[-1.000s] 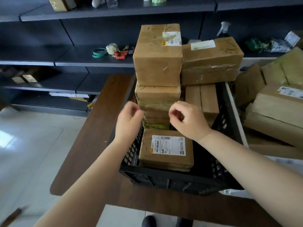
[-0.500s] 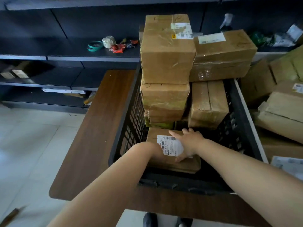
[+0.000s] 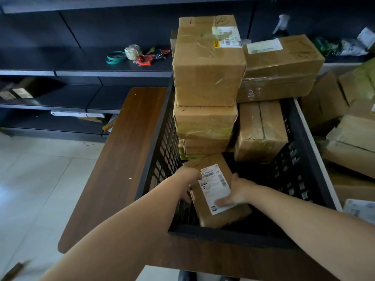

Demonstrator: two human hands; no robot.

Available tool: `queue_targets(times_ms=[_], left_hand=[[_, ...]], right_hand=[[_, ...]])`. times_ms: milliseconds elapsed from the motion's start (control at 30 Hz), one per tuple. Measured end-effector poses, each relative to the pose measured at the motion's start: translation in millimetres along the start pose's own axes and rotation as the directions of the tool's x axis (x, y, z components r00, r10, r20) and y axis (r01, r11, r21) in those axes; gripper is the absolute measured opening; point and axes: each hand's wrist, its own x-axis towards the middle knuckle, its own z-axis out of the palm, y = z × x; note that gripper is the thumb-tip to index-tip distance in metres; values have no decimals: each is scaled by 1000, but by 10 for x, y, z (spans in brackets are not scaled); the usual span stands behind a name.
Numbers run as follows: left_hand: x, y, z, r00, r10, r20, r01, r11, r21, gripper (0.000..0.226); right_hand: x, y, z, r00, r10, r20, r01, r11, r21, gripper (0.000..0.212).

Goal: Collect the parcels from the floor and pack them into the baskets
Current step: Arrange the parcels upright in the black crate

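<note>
A black plastic basket stands on a brown wooden table. In its near part lies a flat brown parcel with a white label, turned lengthwise toward me. My left hand grips its left edge, and my right hand holds its right edge with the thumb on the label. Behind it rises a stack of cardboard parcels topped by a large box. Two more parcels fill the far right of the basket.
Dark shelving runs along the back, holding tape rolls and small packets. Loose parcels lie in a white container at the right. Pale tiled floor shows to the left.
Both hands came down from the stack onto the flat labelled parcel. They have taken hold of it and rotated it from crosswise to lengthwise in the basket.
</note>
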Motion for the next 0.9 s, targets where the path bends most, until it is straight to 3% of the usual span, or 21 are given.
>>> queue_targets(times_ms=[67, 133, 200, 333, 467, 567, 667, 767, 833, 900], left_hand=[[61, 15, 8, 998, 47, -39, -45, 998, 46, 55], [105, 49, 30, 981, 165, -105, -140, 968, 210, 55], [163, 83, 21, 956, 260, -137, -200, 918, 342, 69], [206, 52, 54, 967, 231, -106, -92, 704, 704, 73], [126, -10, 135, 984, 167, -68, -38, 560, 828, 56], [67, -41, 128, 984, 173, -47, -44, 490, 871, 49], [-21, 11, 81, 973, 223, -52, -86, 566, 820, 52], [-163, 126, -95, 870, 470, -150, -328, 778, 535, 54], [-333, 226, -289, 746, 569, -347, -508, 822, 258, 48], [-473, 317, -485, 647, 578, -497, -668, 745, -3, 35]], right_hand=[[4, -34, 56, 1000, -9, 13, 8, 995, 99, 117], [19, -146, 120, 999, -44, 30, 36, 977, 212, 84], [12, -312, 168, 991, -108, 75, 80, 946, 316, 61], [38, -494, 167, 970, -244, -6, 240, 951, 193, 52], [-51, -471, 38, 957, -288, -3, 285, 943, 174, 51], [-177, -383, -103, 945, -319, -63, 323, 896, 305, 49], [-285, -327, -282, 953, -285, -106, 304, 874, 379, 51], [-459, -210, -546, 924, -203, -325, 308, 898, 315, 27], [-606, -126, -756, 836, -144, -530, 361, 871, 333, 12], [-740, -91, -984, 715, -92, -694, 485, 779, 397, 9]])
